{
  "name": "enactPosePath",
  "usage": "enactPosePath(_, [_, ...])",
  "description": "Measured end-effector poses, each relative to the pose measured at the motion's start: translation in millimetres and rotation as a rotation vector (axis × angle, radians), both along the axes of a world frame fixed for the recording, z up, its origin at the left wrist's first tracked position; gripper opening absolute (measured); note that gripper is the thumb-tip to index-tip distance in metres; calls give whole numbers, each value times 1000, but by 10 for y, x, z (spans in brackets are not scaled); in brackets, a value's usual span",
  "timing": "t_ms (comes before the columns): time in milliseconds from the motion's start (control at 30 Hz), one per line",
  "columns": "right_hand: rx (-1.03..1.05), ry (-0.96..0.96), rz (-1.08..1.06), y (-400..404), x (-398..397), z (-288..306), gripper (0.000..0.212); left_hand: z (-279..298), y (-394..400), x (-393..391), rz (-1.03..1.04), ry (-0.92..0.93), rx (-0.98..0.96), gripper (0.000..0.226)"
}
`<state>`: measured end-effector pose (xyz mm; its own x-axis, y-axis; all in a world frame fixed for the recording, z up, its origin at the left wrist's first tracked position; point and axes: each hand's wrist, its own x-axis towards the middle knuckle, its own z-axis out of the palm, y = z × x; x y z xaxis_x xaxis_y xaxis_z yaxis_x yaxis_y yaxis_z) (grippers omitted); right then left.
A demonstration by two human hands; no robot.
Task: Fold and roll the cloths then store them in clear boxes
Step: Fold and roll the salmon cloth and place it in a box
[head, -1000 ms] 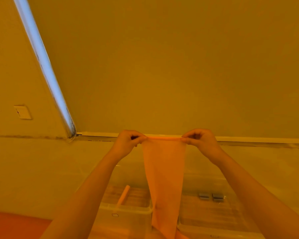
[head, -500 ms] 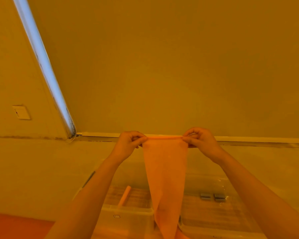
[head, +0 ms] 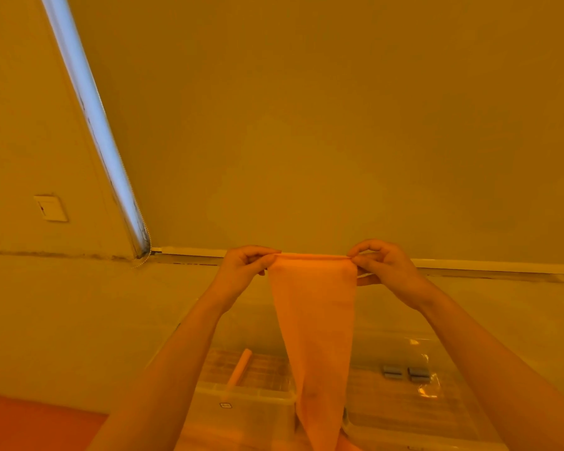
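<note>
At frame center, the left hand [head: 241, 271] and right hand [head: 383, 268] each pinch a top corner of the cloth [head: 316, 327], hanging it taut over the boxes [head: 251, 395], likely to start rolling.

Two hands, left hand [head: 241, 271] and right hand [head: 385, 268]; one hanging cloth [head: 316, 327]; two clear boxes, left box [head: 248, 398] and right box [head: 404, 424]; one rolled cloth [head: 239, 367] in the left box; two small grey blocks [head: 406, 373] in the right box; one wall switch [head: 50, 208]
</note>
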<state>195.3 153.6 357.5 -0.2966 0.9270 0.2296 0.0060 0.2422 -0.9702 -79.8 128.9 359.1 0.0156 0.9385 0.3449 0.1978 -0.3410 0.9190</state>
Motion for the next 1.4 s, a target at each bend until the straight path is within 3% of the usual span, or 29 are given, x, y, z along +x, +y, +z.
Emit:
enactPosePath(200, [6,49,-13,-4,-42,-2,17,6,-6,-29,-54,-152,-62,20])
enactPosePath(400, [-50,134,-37,-28,-60,26,22,4,-4,-9,-96,-247,-81,38])
enactPosePath(567, [-45,139,-54,-25,-30,15,15,-4,-8,47,-17,-102,-68,18])
enactPosePath(667, [-4,103,-86,-29,-30,0,10,5,-15,63,5,-52,-59,17])
enactPosePath(867, [48,49,-64,-16,47,-30,26,1,-4,53,26,37,-40,20])
enactPosePath(1067, [33,45,-80,-16,60,-45,13,9,9,85,72,121,-25,5])
enactPosePath(1267, [29,134,-80,-12,47,-42,16,-12,8,137,47,82,-12,5])
enactPosePath(1400, [-30,232,-38,0,46,-34,27,-18,14,138,-6,-77,-51,13])
